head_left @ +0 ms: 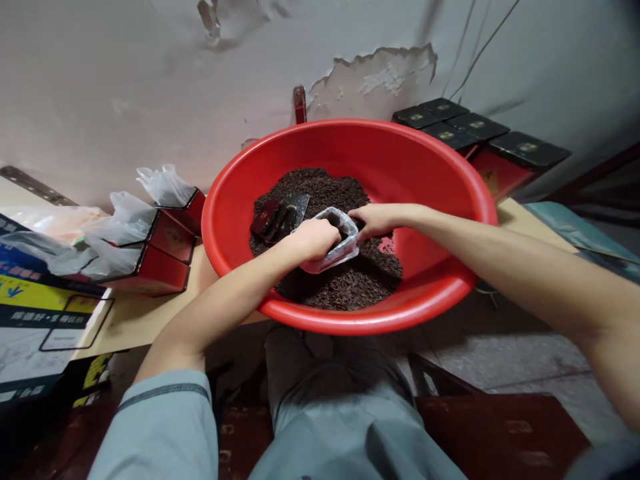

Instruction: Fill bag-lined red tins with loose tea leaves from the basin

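A big red plastic basin [350,323] holds a heap of dark, dry loose bits [325,183] that look like tea leaves. Over the heap is a clear plastic bag [345,250], its mouth spread in a squarish shape. My left hand [320,239] is closed on the bag's left side, fingers curled into the mouth. Gripping the right edge is my right hand [371,219], its fingertips partly hidden by the plastic. Left of the bag, a black and red box [285,217] lies on the leaves. What fills the bag is mostly hidden.
On the table [150,323] at left stand several red open boxes [167,267] with plastic bags sticking out, beside a printed carton [40,333]. Several black-topped red boxes [530,150] stand behind the basin at right. A peeling wall [150,87] rises close behind.
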`<state>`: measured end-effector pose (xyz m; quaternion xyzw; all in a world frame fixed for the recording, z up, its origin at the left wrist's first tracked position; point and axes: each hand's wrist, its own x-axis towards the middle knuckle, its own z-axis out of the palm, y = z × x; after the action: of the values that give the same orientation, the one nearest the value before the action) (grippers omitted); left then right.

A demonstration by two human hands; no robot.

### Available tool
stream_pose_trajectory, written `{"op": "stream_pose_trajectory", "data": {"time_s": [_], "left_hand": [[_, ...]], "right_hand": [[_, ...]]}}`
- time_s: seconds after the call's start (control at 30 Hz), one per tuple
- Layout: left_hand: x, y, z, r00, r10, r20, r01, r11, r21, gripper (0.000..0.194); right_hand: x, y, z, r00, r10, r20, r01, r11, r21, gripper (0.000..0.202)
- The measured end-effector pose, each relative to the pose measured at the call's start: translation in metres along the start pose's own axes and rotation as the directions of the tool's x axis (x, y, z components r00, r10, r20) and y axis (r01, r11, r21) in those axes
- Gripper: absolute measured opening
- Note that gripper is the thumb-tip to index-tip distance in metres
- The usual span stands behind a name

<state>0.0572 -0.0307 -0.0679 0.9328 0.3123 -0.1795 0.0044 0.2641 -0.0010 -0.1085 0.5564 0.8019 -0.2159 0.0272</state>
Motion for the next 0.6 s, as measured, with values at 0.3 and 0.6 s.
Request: {"op": "stream_pose_trajectory", "data": {"time_s": [0.3,0.6], "left_hand": [[-0.022,-0.044,-0.019,0.961,0.036,-0.275,-0.142,0.916,-0.375,0.04],[-0.029,-0.087,-0.014,0.769,-0.422,-0.481,0.106,0.825,-0.555,0.024]], "right_hand": [[-0.037,-0.045,-0.056,0.976,-0.046,-0.212,0.048,0.999,0.007,0.041],[-0.016,-0.098,-0.043,0.923,-0.354,-0.149,0.347,0.935,-0.07,0.04]]}}
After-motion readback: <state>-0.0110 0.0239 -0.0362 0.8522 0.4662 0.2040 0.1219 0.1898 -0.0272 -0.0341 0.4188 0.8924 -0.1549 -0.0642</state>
